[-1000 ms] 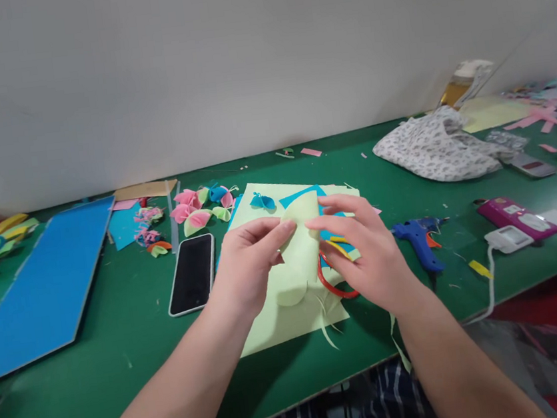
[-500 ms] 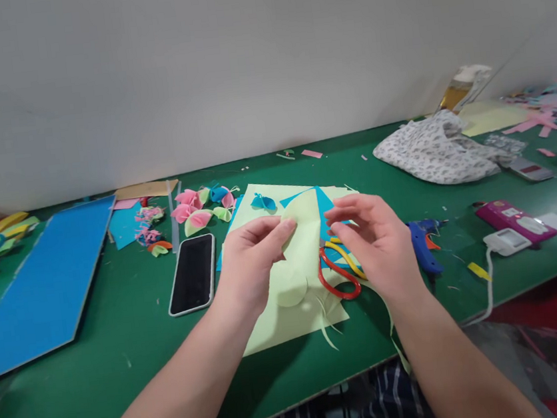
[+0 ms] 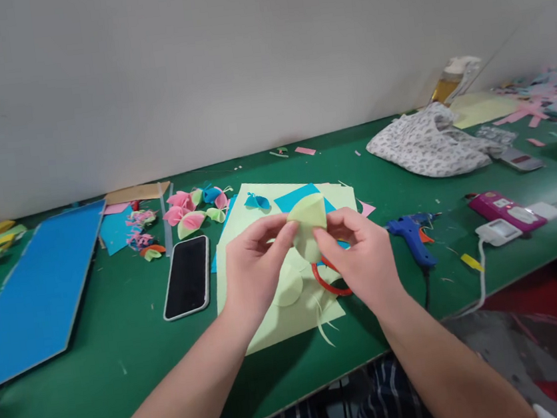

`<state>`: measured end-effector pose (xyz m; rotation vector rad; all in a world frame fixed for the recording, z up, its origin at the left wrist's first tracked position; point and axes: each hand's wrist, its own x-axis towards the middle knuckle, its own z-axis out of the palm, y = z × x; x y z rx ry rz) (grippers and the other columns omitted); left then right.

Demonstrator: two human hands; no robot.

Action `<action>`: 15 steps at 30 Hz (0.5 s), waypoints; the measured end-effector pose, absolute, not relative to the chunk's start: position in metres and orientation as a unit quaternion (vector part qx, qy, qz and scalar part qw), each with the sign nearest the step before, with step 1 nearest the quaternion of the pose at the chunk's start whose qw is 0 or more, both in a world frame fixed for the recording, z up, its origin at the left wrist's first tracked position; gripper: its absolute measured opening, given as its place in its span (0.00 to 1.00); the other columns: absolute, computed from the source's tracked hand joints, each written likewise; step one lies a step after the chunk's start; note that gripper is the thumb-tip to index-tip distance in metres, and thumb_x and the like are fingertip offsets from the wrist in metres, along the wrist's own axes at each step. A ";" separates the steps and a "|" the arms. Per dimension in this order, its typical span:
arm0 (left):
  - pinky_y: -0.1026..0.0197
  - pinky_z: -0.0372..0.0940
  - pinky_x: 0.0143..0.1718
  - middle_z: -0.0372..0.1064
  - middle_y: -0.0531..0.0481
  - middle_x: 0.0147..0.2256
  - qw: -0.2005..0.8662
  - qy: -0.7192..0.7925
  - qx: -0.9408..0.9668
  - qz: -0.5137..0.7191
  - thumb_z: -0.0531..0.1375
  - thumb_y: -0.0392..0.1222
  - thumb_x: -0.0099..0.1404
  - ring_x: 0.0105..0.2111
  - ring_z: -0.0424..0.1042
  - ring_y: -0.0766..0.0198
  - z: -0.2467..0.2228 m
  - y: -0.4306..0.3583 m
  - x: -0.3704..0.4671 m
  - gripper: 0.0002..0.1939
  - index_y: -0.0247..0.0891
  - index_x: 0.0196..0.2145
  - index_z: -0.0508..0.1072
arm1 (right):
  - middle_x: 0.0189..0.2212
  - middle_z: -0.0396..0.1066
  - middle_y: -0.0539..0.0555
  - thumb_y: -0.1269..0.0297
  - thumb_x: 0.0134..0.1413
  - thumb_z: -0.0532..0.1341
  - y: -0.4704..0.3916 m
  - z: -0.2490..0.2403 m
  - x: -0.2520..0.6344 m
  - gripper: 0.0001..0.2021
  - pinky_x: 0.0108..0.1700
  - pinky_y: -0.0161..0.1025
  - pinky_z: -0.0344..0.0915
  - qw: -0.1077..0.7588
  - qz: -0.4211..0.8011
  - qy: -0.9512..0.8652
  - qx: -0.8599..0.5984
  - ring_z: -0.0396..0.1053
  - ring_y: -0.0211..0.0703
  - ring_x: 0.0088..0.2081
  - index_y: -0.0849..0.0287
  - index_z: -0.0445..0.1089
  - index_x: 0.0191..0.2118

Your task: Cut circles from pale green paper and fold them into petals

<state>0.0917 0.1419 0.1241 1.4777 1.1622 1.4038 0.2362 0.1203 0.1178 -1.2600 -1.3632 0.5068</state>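
A small pale green paper piece (image 3: 308, 215) with a pointed top is pinched between both hands. My left hand (image 3: 259, 261) grips its left edge, thumb against fingers. On its right side my right hand (image 3: 361, 253) pinches the lower edge. Under them lie pale green sheets (image 3: 266, 328) with a round green cutout (image 3: 287, 287), thin curled strips and blue paper (image 3: 295, 198). The red handle of a pair of scissors (image 3: 332, 289) shows beside my right hand, which partly hides them. A blue folded petal (image 3: 257, 202) rests on the sheets.
A phone (image 3: 186, 278) lies left, below pink, green and blue paper petals (image 3: 186, 213). Farther left is a blue board (image 3: 40, 283). To the right are a blue glue gun (image 3: 415, 240), a purple device (image 3: 505, 211) and a patterned cloth (image 3: 432, 144).
My right hand has moved left and closed on the green paper, which is now folded smaller and pointed. The view has shifted slightly.
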 end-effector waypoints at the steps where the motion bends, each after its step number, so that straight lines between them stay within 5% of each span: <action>1: 0.64 0.72 0.35 0.78 0.51 0.36 0.355 0.463 0.587 0.561 0.67 0.42 0.59 0.35 0.76 0.63 0.123 0.141 0.093 0.08 0.41 0.38 0.79 | 0.25 0.76 0.49 0.69 0.54 0.62 0.122 0.115 0.236 0.04 0.29 0.37 0.69 0.573 0.113 -0.602 -0.545 0.73 0.40 0.26 0.56 0.70 0.29; 5: 0.63 0.72 0.42 0.77 0.49 0.39 0.338 0.440 0.615 0.560 0.66 0.42 0.62 0.40 0.76 0.64 0.119 0.132 0.099 0.10 0.40 0.41 0.76 | 0.25 0.75 0.53 0.72 0.57 0.61 0.129 0.105 0.236 0.06 0.32 0.40 0.69 0.543 -0.165 -0.651 -0.503 0.72 0.44 0.29 0.55 0.68 0.31; 10: 0.63 0.72 0.43 0.78 0.50 0.40 0.518 0.363 0.551 0.545 0.64 0.42 0.64 0.40 0.76 0.64 0.117 0.130 0.104 0.10 0.41 0.44 0.76 | 0.38 0.77 0.62 0.69 0.58 0.63 0.129 0.101 0.230 0.04 0.43 0.48 0.73 0.540 -0.160 -0.689 -0.456 0.74 0.52 0.41 0.59 0.72 0.40; 15: 0.67 0.70 0.35 0.75 0.55 0.29 0.546 0.379 0.481 0.573 0.67 0.43 0.61 0.30 0.73 0.69 0.121 0.138 0.097 0.05 0.40 0.32 0.79 | 0.40 0.76 0.63 0.72 0.58 0.63 0.121 0.110 0.230 0.05 0.46 0.49 0.73 0.553 -0.102 -0.715 -0.416 0.74 0.51 0.42 0.62 0.75 0.40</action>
